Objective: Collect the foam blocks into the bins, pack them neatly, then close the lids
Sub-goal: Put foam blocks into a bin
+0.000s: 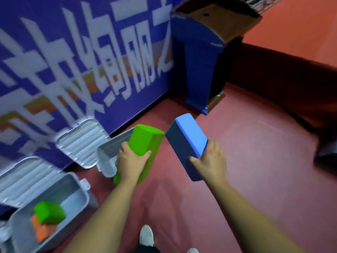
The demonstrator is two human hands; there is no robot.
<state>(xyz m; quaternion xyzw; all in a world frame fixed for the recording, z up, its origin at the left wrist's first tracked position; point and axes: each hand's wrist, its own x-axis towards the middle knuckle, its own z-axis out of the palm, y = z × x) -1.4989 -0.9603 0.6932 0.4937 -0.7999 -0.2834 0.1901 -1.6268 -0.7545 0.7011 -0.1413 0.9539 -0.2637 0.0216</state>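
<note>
Head view. Left hand grip curls round green block; right hand grip clamps blue block. I hold both over the floor, beside far bin. Near bin holds second green block on orange block. Lids stand open. Early stage, I judge: packing and closing remain.

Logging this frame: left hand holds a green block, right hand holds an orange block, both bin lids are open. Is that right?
Not quite. The head view shows the right hand gripping a blue block, not an orange one. The rest stands: the left hand holds a green block, and the near bin's lid and the far bin's lid are open.
</note>
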